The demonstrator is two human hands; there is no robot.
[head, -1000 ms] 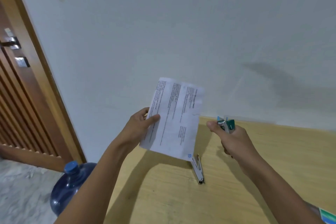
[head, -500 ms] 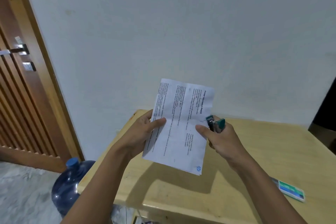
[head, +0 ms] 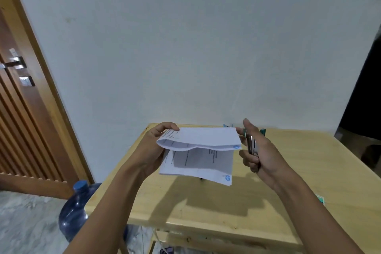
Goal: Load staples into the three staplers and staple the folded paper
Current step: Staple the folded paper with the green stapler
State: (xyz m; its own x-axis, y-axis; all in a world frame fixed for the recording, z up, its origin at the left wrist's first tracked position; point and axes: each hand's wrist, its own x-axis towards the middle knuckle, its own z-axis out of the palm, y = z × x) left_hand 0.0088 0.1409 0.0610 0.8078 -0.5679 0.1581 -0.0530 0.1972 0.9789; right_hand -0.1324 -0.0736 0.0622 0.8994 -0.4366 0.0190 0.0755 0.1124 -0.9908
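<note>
White printed sheet of paper (head: 198,150), folded over on itself, is held in the air above the light wooden table (head: 288,202), roughly level; upper flap curls over the lower one, printed text visible on the lower flap, small blue logo at its near right corner. Left hand (head: 156,150) pinches the paper's left edge, thumb on top, fingers beneath. Right hand (head: 259,150) sits just beside the paper's right edge, closed around a small green-and-metal stapler (head: 252,142), with index finger and thumb extended. Whether the stapler touches the paper: cannot tell. Blue water jug (head: 76,210) stands on the floor left of the table; brown slatted wooden door (head: 22,119) at far left.
</note>
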